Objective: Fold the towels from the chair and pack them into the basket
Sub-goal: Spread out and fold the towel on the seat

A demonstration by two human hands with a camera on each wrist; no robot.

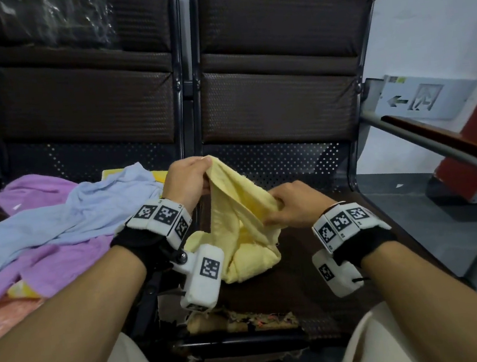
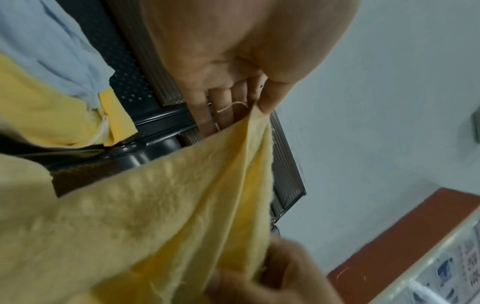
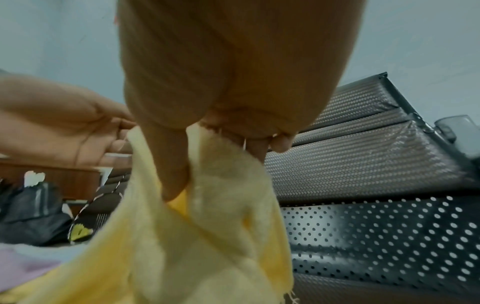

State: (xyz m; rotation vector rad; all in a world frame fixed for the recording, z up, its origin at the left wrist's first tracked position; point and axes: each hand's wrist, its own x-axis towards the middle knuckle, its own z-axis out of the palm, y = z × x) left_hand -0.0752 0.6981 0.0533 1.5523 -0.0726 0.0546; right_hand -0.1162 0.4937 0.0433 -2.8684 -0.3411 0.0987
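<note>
Yellow towel [image 1: 236, 211] pinched between left hand [image 1: 189, 181] and right hand [image 1: 297, 203]

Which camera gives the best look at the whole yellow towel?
The head view: the yellow towel shows whole, stretched between the left hand and right hand. The wrist views show only close, partial folds near the pinching fingers.
</note>
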